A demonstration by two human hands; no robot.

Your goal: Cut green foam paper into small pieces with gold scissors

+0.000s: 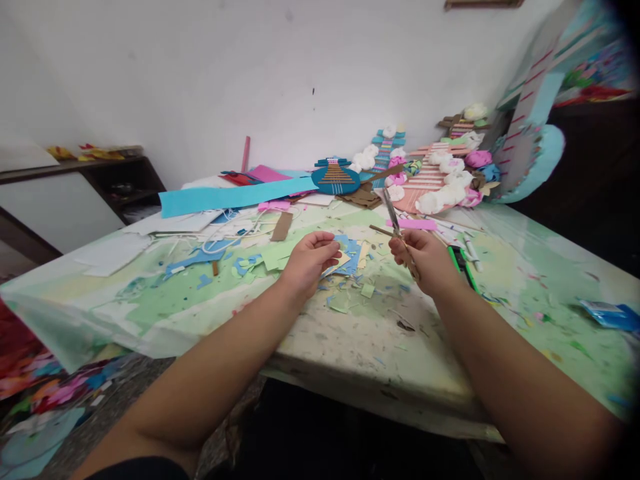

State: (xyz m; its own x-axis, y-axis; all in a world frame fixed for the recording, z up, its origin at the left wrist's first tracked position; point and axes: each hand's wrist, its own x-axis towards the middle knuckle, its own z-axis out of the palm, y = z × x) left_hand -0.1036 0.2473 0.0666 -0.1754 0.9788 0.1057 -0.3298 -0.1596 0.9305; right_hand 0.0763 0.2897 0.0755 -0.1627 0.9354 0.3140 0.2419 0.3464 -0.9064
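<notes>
At twelve o'clock you have one pair of scissors [395,221] and one dark-blue oval [325,181]; at eleven, one long light-blue strip [235,195] and one upright pink stick [245,155]; at one, one green-and-black tool [463,269]; at two, one blue packet [611,316].

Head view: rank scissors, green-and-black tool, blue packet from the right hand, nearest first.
1. Scissors: held in the right hand.
2. Green-and-black tool: just right of that hand.
3. Blue packet: near the picture's right edge.

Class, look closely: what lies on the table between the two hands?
In the head view, blue paper and pale yellow scraps lie between the left hand and the right hand.
</notes>
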